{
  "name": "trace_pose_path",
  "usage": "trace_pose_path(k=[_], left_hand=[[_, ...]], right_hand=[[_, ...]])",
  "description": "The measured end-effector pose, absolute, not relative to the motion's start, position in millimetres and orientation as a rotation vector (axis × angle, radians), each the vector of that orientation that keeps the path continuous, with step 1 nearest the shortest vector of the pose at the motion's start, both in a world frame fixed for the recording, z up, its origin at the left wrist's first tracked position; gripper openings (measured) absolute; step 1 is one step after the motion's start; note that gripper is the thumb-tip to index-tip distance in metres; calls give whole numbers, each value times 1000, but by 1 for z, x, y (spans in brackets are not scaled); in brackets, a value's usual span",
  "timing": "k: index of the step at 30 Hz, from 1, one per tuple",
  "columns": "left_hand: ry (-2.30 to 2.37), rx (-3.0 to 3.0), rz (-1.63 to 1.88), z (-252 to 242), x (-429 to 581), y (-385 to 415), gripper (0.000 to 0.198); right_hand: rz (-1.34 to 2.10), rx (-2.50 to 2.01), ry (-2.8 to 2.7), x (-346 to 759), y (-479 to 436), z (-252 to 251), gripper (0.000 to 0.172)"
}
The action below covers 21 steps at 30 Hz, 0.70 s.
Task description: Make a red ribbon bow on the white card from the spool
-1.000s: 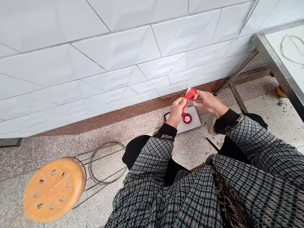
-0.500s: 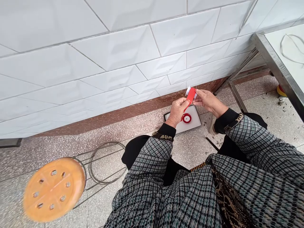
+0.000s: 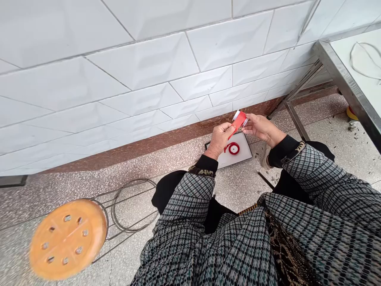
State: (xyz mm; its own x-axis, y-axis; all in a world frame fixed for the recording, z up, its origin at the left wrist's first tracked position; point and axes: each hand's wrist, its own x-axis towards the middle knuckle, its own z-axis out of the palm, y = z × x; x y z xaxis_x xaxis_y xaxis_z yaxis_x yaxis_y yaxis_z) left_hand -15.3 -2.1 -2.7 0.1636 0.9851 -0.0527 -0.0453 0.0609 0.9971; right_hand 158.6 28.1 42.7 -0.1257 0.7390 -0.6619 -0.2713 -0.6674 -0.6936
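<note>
Between my hands is a white spool wound with red ribbon [image 3: 239,118]. My right hand [image 3: 259,128] grips the spool by its right side, thumb on top. A loose length of the ribbon runs down to the left, pinched between the thumb and fingers of my left hand [image 3: 222,137]. Below them a white, dark-edged tray or box lid [image 3: 242,153] lies on the floor. On it rests a darker red roll of ribbon [image 3: 234,148] with a white centre, its loose end trailing left beneath my left hand.
An overturned stool with an orange perforated seat [image 3: 68,238] and wire legs lies at the left. A metal-framed table [image 3: 348,79] stands at the right, with a cord [image 3: 353,59] on top. A tiled wall [image 3: 149,71] rises ahead. Small debris is scattered on the floor.
My left hand has moved slightly left and away from the spool, so more red ribbon stretches between the hands. My right hand has stayed nearly in place.
</note>
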Motion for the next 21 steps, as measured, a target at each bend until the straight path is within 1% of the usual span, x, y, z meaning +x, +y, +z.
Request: trace_pose_path(k=[4, 8, 13, 15, 19, 21], left_hand=[[1110, 1129, 1099, -9, -13, -1, 38], [1110, 1032, 1083, -13, -9, -1, 41], [982, 776, 1095, -16, -5, 0, 43], [927, 694, 1075, -16, -6, 0, 45], [825, 647, 1030, -13, -12, 2, 58], [767, 657, 1002, -11, -14, 2, 61]], right_hand=[[1958, -1363, -374, 157, 27, 46, 24], [2038, -1289, -305, 156, 27, 47, 28], [2078, -1230, -278, 158, 28, 49, 25], [2156, -1176, -249, 160, 28, 50, 27], [2390, -1014, -200, 164, 27, 47, 30], [2529, -941, -157, 166, 26, 44, 31]])
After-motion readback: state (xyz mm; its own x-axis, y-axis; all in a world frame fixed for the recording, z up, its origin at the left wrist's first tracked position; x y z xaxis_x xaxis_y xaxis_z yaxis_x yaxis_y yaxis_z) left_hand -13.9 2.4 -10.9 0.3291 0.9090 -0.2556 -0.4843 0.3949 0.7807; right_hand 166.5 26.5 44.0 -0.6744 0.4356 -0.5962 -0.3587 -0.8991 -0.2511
